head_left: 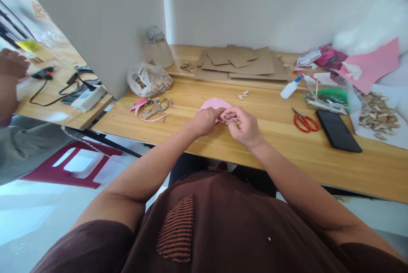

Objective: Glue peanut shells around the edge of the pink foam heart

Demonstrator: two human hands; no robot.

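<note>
A round pink piece point(214, 103), apparently paper or card, lies on the wooden table point(172, 137) in front of me. My left hand point(206, 121) is closed over its near edge, fingers bent and pressing on it. My right hand point(245, 126) is beside the left, with thumb and fingers pinched together over the right side of the pink piece. What sits in that pinch is too small and covered to name. Some pale brown bits, like nut shells, show under the right fingers. A few loose shells point(242, 95) lie just beyond the hands.
To the left are a plastic bag of peanuts point(153, 81), pink and cardboard scraps point(153, 109) and a jug point(160, 49). Cardboard sheets point(242, 62) lie behind. Rightward are a glue bottle point(290, 89), red-handled scissors point(305, 122), a phone point(338, 132) and shells on paper point(378, 113). Another person's hand point(11, 69) is far left.
</note>
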